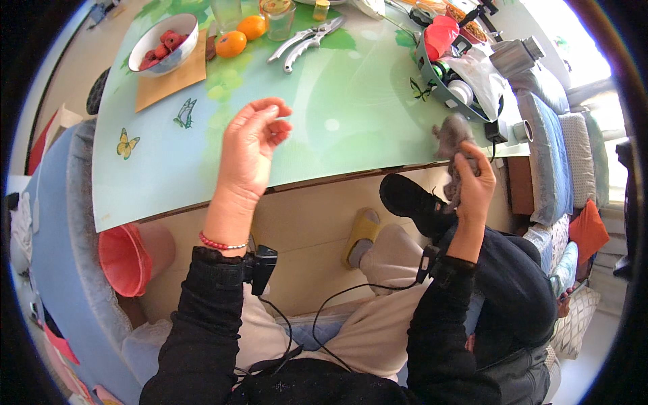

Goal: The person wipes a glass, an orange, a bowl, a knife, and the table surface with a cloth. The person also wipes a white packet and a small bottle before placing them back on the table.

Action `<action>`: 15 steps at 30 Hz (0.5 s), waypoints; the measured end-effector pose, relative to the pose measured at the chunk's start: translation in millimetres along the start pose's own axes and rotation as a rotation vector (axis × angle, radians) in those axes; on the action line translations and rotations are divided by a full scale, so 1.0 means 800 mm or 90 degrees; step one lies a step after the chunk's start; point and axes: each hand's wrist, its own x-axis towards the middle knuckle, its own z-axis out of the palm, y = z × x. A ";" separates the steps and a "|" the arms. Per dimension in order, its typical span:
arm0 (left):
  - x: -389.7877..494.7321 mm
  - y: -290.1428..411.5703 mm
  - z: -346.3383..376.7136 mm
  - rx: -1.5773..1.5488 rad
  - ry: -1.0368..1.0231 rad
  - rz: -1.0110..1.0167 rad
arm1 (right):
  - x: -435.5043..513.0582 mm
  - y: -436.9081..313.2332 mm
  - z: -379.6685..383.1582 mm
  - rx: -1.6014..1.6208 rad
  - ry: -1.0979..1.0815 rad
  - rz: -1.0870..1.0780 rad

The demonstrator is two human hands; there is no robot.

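Note:
My right hand [474,177] grips a crumpled grey-brown cloth [454,134] near the front right edge of the table. Part of the cloth bunches above my fingers and part hangs below them, slightly blurred. My left hand [255,142] is raised over the front of the table, fingers loosely curled and thumb apart, with nothing in it. Beneath both hands is a table covered by a green and blue mat [334,136] printed with butterflies and leaves.
A bowl of red fruit [164,48], two oranges [231,44], a glass [279,23] and pruning shears [306,43] lie farther back. A filled basin [430,76] and a metal flask [516,55] stand right. A pink bin [131,258] is below left; a person's dark-clad leg [506,273] is beside me.

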 end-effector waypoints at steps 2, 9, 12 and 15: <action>-0.001 -0.022 0.018 -0.081 -0.038 -0.045 | -0.007 -0.010 0.020 0.428 -0.056 0.114; -0.016 -0.071 0.093 -0.383 -0.169 -0.162 | -0.045 -0.021 0.140 0.990 -0.306 0.266; -0.016 -0.066 0.101 -0.439 -0.165 -0.165 | -0.044 -0.030 0.164 0.652 -0.290 0.157; -0.007 -0.065 0.100 -0.415 -0.216 -0.137 | -0.041 -0.033 0.178 -0.043 -0.149 -0.162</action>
